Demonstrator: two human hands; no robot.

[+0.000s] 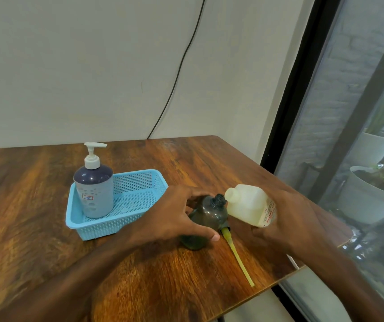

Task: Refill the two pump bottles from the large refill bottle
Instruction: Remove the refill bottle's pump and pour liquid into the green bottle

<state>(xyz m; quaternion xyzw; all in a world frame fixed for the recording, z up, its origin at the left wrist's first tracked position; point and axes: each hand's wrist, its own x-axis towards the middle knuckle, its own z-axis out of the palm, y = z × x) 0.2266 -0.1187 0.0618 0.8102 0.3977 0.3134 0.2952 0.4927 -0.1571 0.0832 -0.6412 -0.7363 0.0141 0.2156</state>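
Wood tbl (23, 205) by window (360, 112); pump bottle (93, 189) in basket (116, 226).

Soft daylight enters from the window (353, 135) at right; desk (174, 275) sheen shows glare; foreground slightly motion-blurred, edges bowed.

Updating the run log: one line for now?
left hand grips open dark bottle | right hand tilts refill bottle at its neck | pump tube lies on table
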